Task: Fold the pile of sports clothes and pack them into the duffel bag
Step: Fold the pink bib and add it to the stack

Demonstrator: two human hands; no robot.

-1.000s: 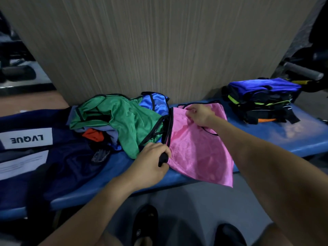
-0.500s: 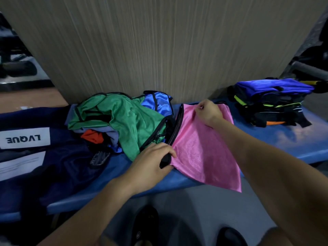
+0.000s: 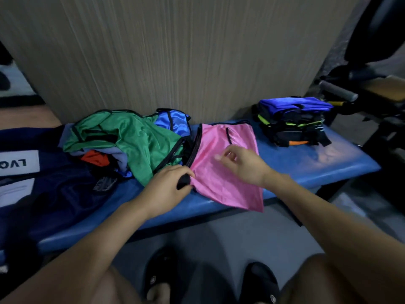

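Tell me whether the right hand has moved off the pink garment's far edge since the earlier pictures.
Yes. The right hand has come back toward the person, away from the wooden wall, and now hovers over the middle of the pink garment, holding nothing.

Pink garment being folded on the blue tabletop

The left hand (image 3: 168, 189) pinches the pink garment (image 3: 221, 170) at its black-trimmed near-left corner; the right hand (image 3: 243, 165) hovers above it, fingers (image 3: 228, 155) loosely curled, beside the unfolded pile (image 3: 129, 139).
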